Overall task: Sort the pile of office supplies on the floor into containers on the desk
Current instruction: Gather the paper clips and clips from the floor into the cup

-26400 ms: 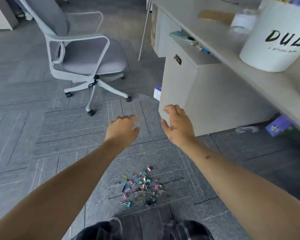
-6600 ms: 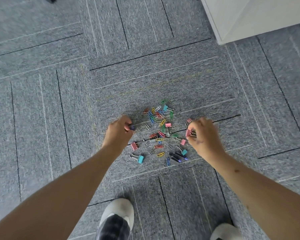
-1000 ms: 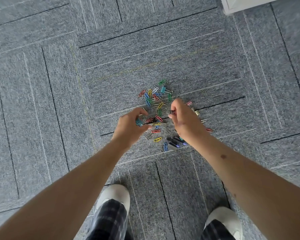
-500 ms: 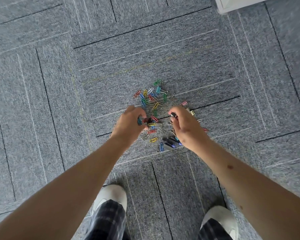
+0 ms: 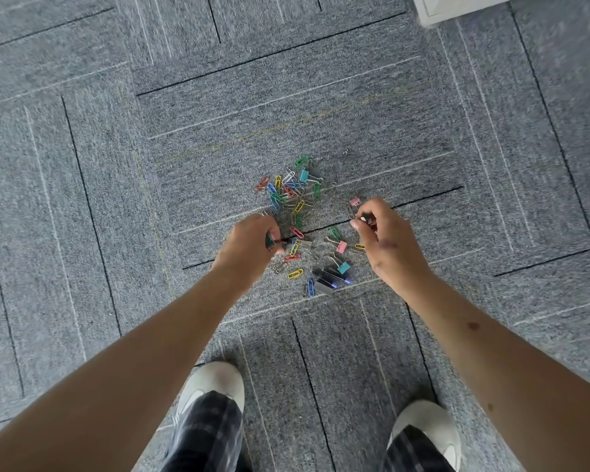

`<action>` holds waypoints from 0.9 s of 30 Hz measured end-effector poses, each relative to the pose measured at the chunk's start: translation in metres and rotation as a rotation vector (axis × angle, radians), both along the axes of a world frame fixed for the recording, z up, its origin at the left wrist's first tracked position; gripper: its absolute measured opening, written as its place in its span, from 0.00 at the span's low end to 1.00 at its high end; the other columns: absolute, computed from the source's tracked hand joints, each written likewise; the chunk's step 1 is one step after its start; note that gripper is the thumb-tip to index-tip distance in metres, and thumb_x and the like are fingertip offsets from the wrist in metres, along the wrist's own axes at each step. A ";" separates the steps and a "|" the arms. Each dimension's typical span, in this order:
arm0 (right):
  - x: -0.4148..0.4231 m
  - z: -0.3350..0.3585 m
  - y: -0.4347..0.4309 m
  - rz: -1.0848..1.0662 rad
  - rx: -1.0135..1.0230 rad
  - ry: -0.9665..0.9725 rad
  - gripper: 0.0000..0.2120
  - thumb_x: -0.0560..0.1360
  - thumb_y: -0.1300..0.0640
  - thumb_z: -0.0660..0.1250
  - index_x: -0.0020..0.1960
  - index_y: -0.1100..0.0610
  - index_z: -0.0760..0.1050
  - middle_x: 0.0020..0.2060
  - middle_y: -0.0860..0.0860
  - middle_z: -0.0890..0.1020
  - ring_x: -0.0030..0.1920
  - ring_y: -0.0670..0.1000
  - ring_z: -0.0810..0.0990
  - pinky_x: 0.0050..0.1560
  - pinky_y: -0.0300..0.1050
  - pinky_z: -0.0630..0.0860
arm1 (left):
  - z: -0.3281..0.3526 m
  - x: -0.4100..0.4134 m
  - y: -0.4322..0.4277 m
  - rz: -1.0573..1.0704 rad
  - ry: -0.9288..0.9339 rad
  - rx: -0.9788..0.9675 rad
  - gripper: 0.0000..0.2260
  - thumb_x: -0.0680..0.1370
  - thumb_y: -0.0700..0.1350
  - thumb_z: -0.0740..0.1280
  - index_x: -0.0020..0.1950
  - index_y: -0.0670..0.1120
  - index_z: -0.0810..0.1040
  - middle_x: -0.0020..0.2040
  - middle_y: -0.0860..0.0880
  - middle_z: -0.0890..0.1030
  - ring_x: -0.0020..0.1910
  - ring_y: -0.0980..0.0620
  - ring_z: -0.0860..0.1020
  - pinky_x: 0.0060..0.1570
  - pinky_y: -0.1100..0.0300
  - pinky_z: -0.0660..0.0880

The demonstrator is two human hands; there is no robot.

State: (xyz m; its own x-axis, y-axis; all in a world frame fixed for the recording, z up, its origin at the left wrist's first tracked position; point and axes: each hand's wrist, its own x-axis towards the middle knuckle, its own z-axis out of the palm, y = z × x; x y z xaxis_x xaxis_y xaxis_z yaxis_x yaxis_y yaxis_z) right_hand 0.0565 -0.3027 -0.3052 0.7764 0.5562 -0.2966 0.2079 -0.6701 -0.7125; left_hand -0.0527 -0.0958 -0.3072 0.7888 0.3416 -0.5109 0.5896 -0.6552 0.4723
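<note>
— Hands: saw both?
— Saw both, low over the pile of clips (image 5: 297,219) on the grey carpet (image 5: 82,165). Found the left hand (image 5: 249,245) at the pile's 8 o'clock edge, curled tight round a dark green thing (image 5: 270,240). Could not make out exactly what.
— And the right hand?
— Spotted the right hand (image 5: 389,240) at the pile's 4 o'clock edge, thumb and forefinger pinched on a small pale thing (image 5: 364,219), other fingers curled under. Too small to name.
— Found the supplies where?
— Down on the floor, between the two hands and spreading toward 12 o'clock. Saw coloured paper clips (image 5: 298,206) thickest up at 12, with a teal binder clip (image 5: 304,175) among them. Noted a pink binder clip (image 5: 354,201) at 2 o'clock, just beside the right hand. Picked out a second pink binder clip (image 5: 341,247) and a second teal binder clip (image 5: 343,267) toward 5 o'clock, and dark binder clips (image 5: 331,280) at 6 o'clock, lying against one another.
— Noticed anything round the edges?
— Caught a white cabinet corner (image 5: 457,10) at 1 o'clock of the view, well apart from the pile. Saw a pale left shoe (image 5: 215,386) and right shoe (image 5: 430,424) at 6 o'clock, under plaid trouser legs (image 5: 205,434).
</note>
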 end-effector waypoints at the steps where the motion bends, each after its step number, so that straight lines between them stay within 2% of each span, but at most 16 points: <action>1: 0.001 -0.001 -0.002 -0.011 -0.003 0.016 0.06 0.81 0.55 0.60 0.51 0.58 0.70 0.34 0.51 0.75 0.26 0.46 0.68 0.24 0.34 0.66 | 0.000 -0.001 0.000 -0.005 0.004 0.004 0.03 0.76 0.42 0.69 0.46 0.48 0.76 0.47 0.50 0.78 0.43 0.55 0.75 0.43 0.64 0.72; 4: 0.002 -0.003 -0.006 -0.020 -0.010 0.049 0.05 0.81 0.56 0.60 0.52 0.58 0.71 0.36 0.54 0.78 0.25 0.48 0.68 0.22 0.34 0.64 | 0.001 -0.002 -0.001 -0.007 0.005 0.002 0.04 0.78 0.41 0.67 0.46 0.49 0.75 0.46 0.49 0.78 0.43 0.54 0.76 0.45 0.60 0.75; 7: 0.000 -0.004 -0.010 -0.026 -0.002 0.074 0.03 0.81 0.59 0.60 0.54 0.56 0.70 0.39 0.56 0.80 0.24 0.47 0.68 0.20 0.34 0.63 | -0.001 -0.002 -0.001 -0.006 -0.008 -0.008 0.02 0.79 0.41 0.66 0.49 0.48 0.77 0.47 0.51 0.78 0.43 0.56 0.76 0.43 0.65 0.72; 9: -0.002 -0.003 -0.013 0.002 -0.020 0.056 0.06 0.81 0.59 0.60 0.57 0.54 0.70 0.39 0.53 0.80 0.23 0.46 0.68 0.20 0.34 0.64 | -0.002 -0.002 -0.001 0.014 -0.020 -0.024 0.03 0.78 0.42 0.67 0.51 0.48 0.78 0.49 0.51 0.78 0.45 0.56 0.76 0.44 0.66 0.70; 11: -0.007 -0.003 -0.017 0.040 -0.028 0.022 0.06 0.81 0.58 0.59 0.57 0.54 0.72 0.41 0.50 0.80 0.23 0.45 0.67 0.22 0.35 0.66 | -0.001 -0.003 -0.001 0.063 -0.022 -0.049 0.04 0.78 0.43 0.67 0.51 0.48 0.79 0.50 0.52 0.77 0.48 0.54 0.76 0.50 0.63 0.72; 13: -0.015 -0.004 -0.020 0.065 -0.031 0.004 0.05 0.81 0.56 0.60 0.54 0.54 0.74 0.47 0.50 0.80 0.27 0.48 0.74 0.27 0.38 0.74 | 0.001 -0.004 -0.002 0.133 -0.008 -0.097 0.04 0.78 0.44 0.67 0.52 0.48 0.79 0.50 0.52 0.78 0.47 0.52 0.77 0.54 0.57 0.76; 14: -0.020 -0.006 -0.021 0.068 -0.033 0.010 0.05 0.81 0.56 0.60 0.52 0.54 0.74 0.48 0.50 0.80 0.32 0.51 0.79 0.32 0.44 0.79 | 0.003 -0.006 -0.002 0.160 0.000 -0.125 0.04 0.78 0.44 0.68 0.51 0.48 0.80 0.51 0.51 0.79 0.45 0.52 0.77 0.52 0.55 0.78; 15: -0.024 -0.008 -0.022 0.071 -0.036 0.016 0.05 0.80 0.56 0.60 0.51 0.54 0.74 0.48 0.49 0.80 0.36 0.54 0.81 0.36 0.49 0.81 | 0.004 -0.007 -0.002 0.179 0.007 -0.158 0.03 0.77 0.45 0.68 0.50 0.49 0.80 0.51 0.51 0.80 0.41 0.53 0.78 0.47 0.58 0.79; 16: -0.029 -0.011 -0.023 0.076 -0.043 0.019 0.05 0.80 0.56 0.60 0.51 0.54 0.75 0.48 0.49 0.80 0.37 0.52 0.81 0.37 0.49 0.80 | 0.005 -0.009 -0.003 0.188 0.012 -0.197 0.03 0.77 0.46 0.68 0.50 0.50 0.80 0.50 0.51 0.81 0.35 0.55 0.77 0.38 0.63 0.78; 17: -0.033 -0.013 -0.024 0.088 -0.044 0.015 0.05 0.80 0.57 0.61 0.51 0.55 0.75 0.49 0.49 0.80 0.36 0.48 0.80 0.37 0.47 0.80 | 0.005 -0.012 -0.004 0.194 0.017 -0.237 0.03 0.77 0.46 0.68 0.50 0.50 0.81 0.49 0.52 0.82 0.28 0.60 0.75 0.29 0.68 0.73; 19: -0.040 -0.014 -0.025 0.121 -0.036 -0.004 0.04 0.80 0.58 0.62 0.50 0.56 0.75 0.52 0.48 0.79 0.35 0.41 0.76 0.37 0.38 0.77 | 0.005 -0.015 -0.005 0.225 0.026 -0.285 0.05 0.77 0.46 0.69 0.51 0.49 0.82 0.48 0.53 0.82 0.19 0.64 0.68 0.20 0.71 0.65; 23: -0.047 -0.015 -0.027 0.160 -0.063 -0.035 0.02 0.77 0.58 0.66 0.49 0.54 0.72 0.44 0.47 0.75 0.35 0.42 0.72 0.36 0.36 0.70 | 0.006 -0.015 -0.007 0.248 0.021 -0.301 0.05 0.77 0.47 0.69 0.50 0.48 0.82 0.45 0.52 0.82 0.18 0.65 0.68 0.19 0.72 0.64; 27: -0.052 -0.015 -0.027 0.174 -0.076 -0.101 0.07 0.76 0.56 0.68 0.52 0.53 0.72 0.45 0.47 0.75 0.40 0.46 0.74 0.42 0.42 0.75 | 0.006 -0.014 -0.012 0.235 0.022 -0.344 0.03 0.78 0.46 0.68 0.49 0.48 0.78 0.45 0.51 0.82 0.22 0.65 0.70 0.23 0.73 0.67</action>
State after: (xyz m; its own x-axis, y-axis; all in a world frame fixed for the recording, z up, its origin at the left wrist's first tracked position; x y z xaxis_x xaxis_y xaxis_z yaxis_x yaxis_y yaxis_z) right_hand 0.0047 -0.3297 -0.3203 0.6981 0.6637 -0.2687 0.3930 -0.6688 -0.6311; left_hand -0.0665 -0.1074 -0.3009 0.6977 0.3174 -0.6423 0.7164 -0.3079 0.6261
